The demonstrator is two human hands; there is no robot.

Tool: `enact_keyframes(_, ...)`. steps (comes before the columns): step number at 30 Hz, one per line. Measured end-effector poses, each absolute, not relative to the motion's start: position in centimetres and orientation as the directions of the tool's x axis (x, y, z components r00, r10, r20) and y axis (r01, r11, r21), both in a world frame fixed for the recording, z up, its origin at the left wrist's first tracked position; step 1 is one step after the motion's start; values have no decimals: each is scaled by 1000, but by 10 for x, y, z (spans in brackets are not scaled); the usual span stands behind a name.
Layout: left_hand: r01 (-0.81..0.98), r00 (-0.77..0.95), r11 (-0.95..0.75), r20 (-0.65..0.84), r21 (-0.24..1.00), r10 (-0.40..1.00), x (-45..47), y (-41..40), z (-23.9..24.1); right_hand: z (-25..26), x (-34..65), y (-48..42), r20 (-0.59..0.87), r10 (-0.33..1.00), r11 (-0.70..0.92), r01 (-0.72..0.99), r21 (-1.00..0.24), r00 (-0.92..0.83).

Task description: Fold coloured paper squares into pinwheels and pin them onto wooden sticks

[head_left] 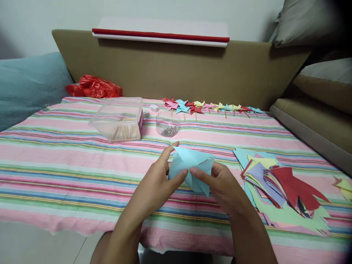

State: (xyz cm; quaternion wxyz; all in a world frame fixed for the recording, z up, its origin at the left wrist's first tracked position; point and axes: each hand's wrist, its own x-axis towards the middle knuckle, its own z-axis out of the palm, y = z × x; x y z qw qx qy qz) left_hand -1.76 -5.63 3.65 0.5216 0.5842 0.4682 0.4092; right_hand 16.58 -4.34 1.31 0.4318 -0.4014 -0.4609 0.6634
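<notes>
Both my hands hold a light blue paper piece (pixel 192 165) with folded-in corners, just above the striped cloth (pixel 68 161). My left hand (pixel 158 181) pinches its left side, with the forefinger stretched along the top edge and the thumb pressing the middle. My right hand (pixel 222 185) grips the right side, its thumb meeting the left thumb on the paper's centre. A row of finished paper pinwheels (pixel 209 107) on sticks lies at the far edge.
A clear plastic box (pixel 118 118) of wooden sticks and a small clear cup (pixel 167 124) of pins stand ahead of my hands. A pile of cut coloured paper (pixel 280 187) lies to the right. A red plastic bag (pixel 95 87) sits far left, by a tan headboard (pixel 178 69).
</notes>
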Motion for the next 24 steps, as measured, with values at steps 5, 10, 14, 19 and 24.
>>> enact_keyframes(5,108,134,7,-21,994,991,-15,-53,37,8,154,-41,-91,979,-146,-314,-938,-184)
enact_keyframes(10,-193,77,47,-32,980,996,-5,-48,32,10,142,-37,-53,998,-53,-597,-800,-18)
enact_keyframes(14,-295,73,61,-41,954,997,7,-45,23,12,136,-37,-27,999,-41,-690,-723,-31)
enact_keyframes(19,-289,41,9,3,957,999,14,-46,23,13,133,-42,-45,998,-62,-713,-698,-44)
enact_keyframes(24,-304,55,5,12,953,998,12,-47,25,14,132,-46,-30,997,-71,-723,-688,-69)
